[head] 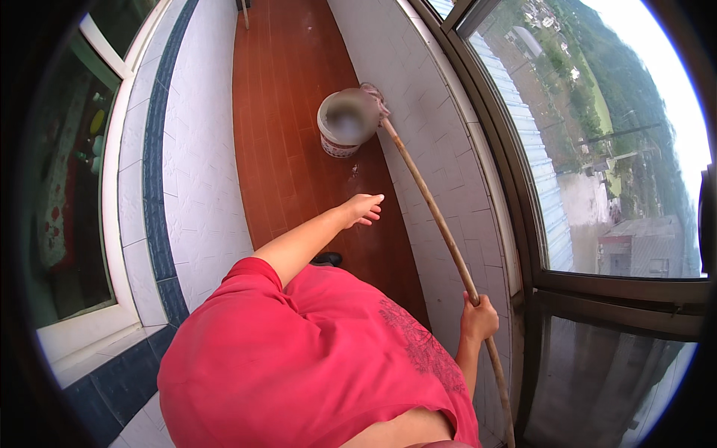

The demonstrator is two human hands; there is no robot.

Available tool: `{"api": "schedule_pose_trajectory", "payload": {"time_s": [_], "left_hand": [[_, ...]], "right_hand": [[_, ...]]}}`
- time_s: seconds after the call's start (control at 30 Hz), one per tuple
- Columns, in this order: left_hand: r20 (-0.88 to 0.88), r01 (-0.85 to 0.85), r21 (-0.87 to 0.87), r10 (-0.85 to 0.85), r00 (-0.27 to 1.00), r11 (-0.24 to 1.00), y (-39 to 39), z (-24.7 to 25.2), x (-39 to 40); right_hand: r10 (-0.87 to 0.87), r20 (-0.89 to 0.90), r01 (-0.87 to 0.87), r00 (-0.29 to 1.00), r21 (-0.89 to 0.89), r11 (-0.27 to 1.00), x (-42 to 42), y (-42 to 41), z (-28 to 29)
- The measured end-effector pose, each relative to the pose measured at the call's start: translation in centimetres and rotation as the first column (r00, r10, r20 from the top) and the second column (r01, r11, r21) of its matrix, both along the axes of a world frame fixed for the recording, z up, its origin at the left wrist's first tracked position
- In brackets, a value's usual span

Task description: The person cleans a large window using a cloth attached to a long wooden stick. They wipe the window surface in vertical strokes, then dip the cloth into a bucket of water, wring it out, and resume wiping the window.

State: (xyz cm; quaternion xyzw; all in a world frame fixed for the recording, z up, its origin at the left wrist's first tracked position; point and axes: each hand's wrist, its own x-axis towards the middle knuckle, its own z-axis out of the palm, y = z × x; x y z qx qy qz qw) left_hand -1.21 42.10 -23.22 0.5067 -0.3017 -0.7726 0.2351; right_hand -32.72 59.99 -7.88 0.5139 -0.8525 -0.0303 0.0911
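My right hand [480, 317] grips the long wooden handle [434, 204] of a mop. The handle slants along the right-hand wall. At its far end, the pinkish mop head [382, 106] rests against the right side of a bucket's rim, beside the wall. The bucket [338, 149] is white with a printed pattern on its lower side and stands upright on the floor; its inside is blurred. My left hand [361, 211] is stretched forward over the floor, holding nothing, with its fingers loosely bent. It is apart from both the bucket and the mop handle.
White-tiled walls [196, 168] border the narrow red-brown plank-patterned floor [280, 140]. A wet patch [354, 169] shines near the bucket. Windows with a dark frame [504, 145] run along the right. A dark shoe [327, 258] shows below my left arm. Another stick [245, 15] stands at the far end.
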Motion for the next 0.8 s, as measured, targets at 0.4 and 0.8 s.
{"api": "schedule_pose_trajectory", "payload": {"time_s": [0.4, 0.8], "left_hand": [[0.532, -0.598, 0.271, 0.400, 0.746, 0.755, 14.1, -12.6, 22.9], [0.593, -0.602, 0.318, 0.341, 0.729, 0.733, 19.3, -12.8, 24.5]], "right_hand": [[0.620, -0.085, -0.550, 0.780, 0.379, 0.744, 20.5, -30.1, -6.0], [0.606, 0.085, -0.556, 0.791, 0.513, 0.654, 27.2, -36.1, -4.6]]}}
